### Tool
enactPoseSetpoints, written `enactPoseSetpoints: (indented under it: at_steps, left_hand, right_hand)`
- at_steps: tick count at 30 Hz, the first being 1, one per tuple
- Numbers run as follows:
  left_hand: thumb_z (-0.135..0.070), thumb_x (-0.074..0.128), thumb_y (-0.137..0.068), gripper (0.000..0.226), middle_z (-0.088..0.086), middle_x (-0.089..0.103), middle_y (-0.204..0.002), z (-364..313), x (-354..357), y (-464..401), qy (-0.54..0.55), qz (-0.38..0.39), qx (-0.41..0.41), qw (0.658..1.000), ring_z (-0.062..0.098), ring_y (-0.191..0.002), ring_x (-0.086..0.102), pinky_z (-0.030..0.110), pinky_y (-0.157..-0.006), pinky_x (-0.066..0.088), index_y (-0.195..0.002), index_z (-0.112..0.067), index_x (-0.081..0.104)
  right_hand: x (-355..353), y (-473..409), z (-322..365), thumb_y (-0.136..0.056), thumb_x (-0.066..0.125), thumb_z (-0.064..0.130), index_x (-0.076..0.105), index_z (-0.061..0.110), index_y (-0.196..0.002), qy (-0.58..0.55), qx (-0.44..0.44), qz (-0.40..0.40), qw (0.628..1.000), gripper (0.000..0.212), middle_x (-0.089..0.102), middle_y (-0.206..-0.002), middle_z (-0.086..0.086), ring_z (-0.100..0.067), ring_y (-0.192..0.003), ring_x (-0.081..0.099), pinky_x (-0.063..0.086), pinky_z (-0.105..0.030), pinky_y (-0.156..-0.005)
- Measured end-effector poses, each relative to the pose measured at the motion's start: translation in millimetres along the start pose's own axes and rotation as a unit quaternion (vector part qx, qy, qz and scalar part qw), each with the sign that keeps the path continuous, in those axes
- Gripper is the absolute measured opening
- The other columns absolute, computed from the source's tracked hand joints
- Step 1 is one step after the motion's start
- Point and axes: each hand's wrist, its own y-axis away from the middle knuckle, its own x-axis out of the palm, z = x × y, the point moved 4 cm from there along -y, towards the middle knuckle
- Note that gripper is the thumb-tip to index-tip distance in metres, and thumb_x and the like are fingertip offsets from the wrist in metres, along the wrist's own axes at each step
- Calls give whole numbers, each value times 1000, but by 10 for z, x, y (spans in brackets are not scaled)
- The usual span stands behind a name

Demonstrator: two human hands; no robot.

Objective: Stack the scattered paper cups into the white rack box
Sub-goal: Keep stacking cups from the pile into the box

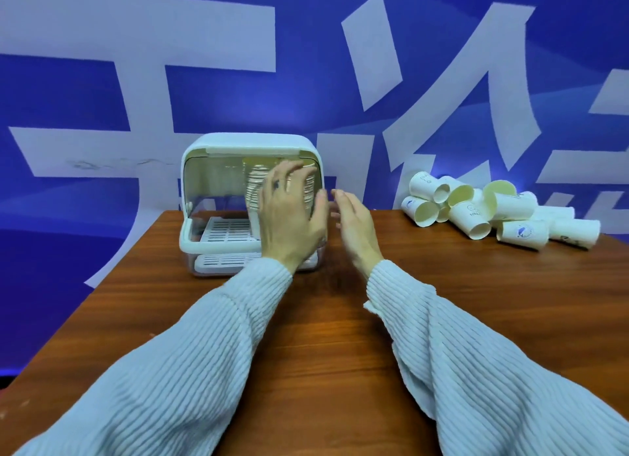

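Two ribbed pale-blue sleeves [211, 363] fill the near edge of the view and reach forward over the brown worktop [326, 336]. The left hand [292, 213] is at the open front of the white rack box [250, 142], fingers spread and curled around a tall nested stack of cups [253, 190] that stands upright inside the box, toward its right side. The hand appears to grasp or steady the stack – contact on the far side is hidden by the hand itself. The right hand [354, 224] is released and empty, palm turned inward, just beside the right edge of the box and not touching it.

The remaining loose cups [476, 207] lie in a heap at the far right of the worktop, well apart from the box (most on their sides, mouths facing various ways). The slotted tray [226, 230] on the box floor is bare to the left of the stack.

Step in hand, by judgement: seating the stack in the box. The task is partly done, as a sizeable heap remains outside.

Next move calls for:
- letting go of the stack only once it stands without leaning;
- carrying the free right hand across to the heap;
- taking cups mouth-first so that they nest – a crooked cup is likely to jam or tip the stack.
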Motion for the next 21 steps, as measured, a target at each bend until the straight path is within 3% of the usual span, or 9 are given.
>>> enactPoseSetpoints:
  at_steps: [3, 8, 13, 15, 18, 21]
  left_hand:
    - [-28, 63, -89, 38, 3, 57, -132, -362, 347, 265, 55, 62, 32, 996, 25, -125, 51, 44, -108, 40, -125, -16, 62]
    - [-34, 59, -92, 39, -3, 53, -136, -767, 1029, 606, 91, 168, -16, 982, 18, -127, 47, 42, -108, 42, -130, -24, 57]
    - [-36, 57, -94, 40, -5, 50, -136, -1179, 1608, 818, 129, 230, -39, 964, 15, -127, 45, 41, -107, 43, -132, -23, 56]
    - [-37, 56, -94, 41, -6, 49, -136, -1323, 1789, 899, 130, 257, -19, 957, 16, -127, 46, 42, -106, 43, -132, -24, 55]
    - [-39, 55, -95, 42, -8, 45, -140, -1446, 1932, 996, 123, 288, 35, 949, 13, -130, 43, 37, -108, 40, -135, -26, 52]
    - [-41, 54, -97, 43, -11, 43, -143, -1458, 1919, 1033, 127, 291, 59, 947, 8, -132, 40, 32, -108, 39, -138, -29, 51]
  right_hand:
    - [-429, 46, -133, -105, 47, 49, 71, 33, -106, 17, 7, -30, 999, 29, 74, -104, 8, -11, -103, 69, 55, -45, -101]
    - [-1312, 86, -349, -107, 47, 43, 70, 33, -104, 57, 33, -106, 992, 25, 73, -103, 9, -11, -102, 68, 55, -41, -99]
    - [-2179, 74, -496, -101, 58, 30, 69, 27, -119, 173, 28, -175, 969, 20, 69, -106, 12, -14, -109, 64, 49, -36, -103]
    - [-2457, 57, -591, -98, 59, 24, 68, 26, -121, 239, 28, -192, 951, 25, 69, -108, 9, -15, -108, 62, 48, -36, -100]
    - [-2814, -52, -768, -95, 57, 26, 64, 25, -131, 374, 9, -235, 897, 36, 65, -129, 0, -23, -125, 54, 43, -39, -105]
    - [-3106, -283, -849, -94, 60, 29, 53, 21, -144, 404, 20, -323, 856, 52, 51, -151, -6, -30, -139, 43, 34, -45, -115]
